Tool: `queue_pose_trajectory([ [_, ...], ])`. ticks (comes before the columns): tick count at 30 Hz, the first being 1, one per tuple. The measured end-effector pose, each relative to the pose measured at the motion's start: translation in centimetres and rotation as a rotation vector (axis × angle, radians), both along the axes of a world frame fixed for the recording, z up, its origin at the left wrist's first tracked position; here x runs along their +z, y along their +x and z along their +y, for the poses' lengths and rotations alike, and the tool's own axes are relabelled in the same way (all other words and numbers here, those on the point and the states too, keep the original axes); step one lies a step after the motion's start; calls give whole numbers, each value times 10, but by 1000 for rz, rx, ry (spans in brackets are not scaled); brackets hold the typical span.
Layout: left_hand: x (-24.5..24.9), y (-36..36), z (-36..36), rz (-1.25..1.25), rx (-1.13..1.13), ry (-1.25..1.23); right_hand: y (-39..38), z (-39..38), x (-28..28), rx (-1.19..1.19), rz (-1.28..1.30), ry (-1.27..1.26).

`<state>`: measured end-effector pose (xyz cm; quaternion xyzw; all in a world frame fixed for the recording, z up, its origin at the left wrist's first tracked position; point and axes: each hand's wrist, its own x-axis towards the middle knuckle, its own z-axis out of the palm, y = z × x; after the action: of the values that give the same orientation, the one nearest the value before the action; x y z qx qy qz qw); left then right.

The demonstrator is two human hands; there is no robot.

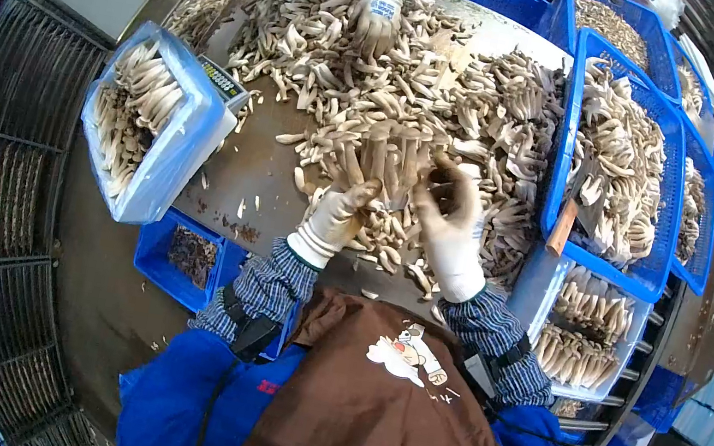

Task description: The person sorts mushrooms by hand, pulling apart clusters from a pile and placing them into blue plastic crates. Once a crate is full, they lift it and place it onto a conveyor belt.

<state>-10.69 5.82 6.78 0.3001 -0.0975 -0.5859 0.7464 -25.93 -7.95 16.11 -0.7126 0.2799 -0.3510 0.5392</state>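
Note:
A big pile of mushrooms [376,105] with pale stems and grey-brown caps covers the metal table [266,181]. At the pile's near edge, my gloved left hand [334,219] has its fingers bent against a cluster of mushrooms [390,158]; the hand looks closed on the cluster's left side. My gloved right hand [450,224] is at the cluster's right side, thumb and fingers curved apart with a gap between them. Whether its fingertips touch a mushroom is unclear. Small loose stems lie between the two hands.
Across the table, a co-worker's gloved hand [380,21] rests on the pile. A lined box of mushrooms [184,168] and a scale [225,83] stand left. Blue baskets [562,153] stand right, one holding a wooden-handled knife [563,226], above a white tray [541,299].

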Motion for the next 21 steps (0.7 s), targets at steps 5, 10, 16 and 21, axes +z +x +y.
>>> queue_pose_trajectory([
  [5, 10, -2, -10, 97, -76, -162, 1, -2, 3, -93, -98, 229],
  [10, 40, -8, -22, -472, -115, 38, -4, -11, -15, -92, -22, 152],
  [16, 48, -14, -19, -710, -64, -39, -15, -10, -9, 40, 3, 424],
  [21, 6, -13, -17, 74, -8, -153, -20, -1, 15, -43, -83, 613],
])
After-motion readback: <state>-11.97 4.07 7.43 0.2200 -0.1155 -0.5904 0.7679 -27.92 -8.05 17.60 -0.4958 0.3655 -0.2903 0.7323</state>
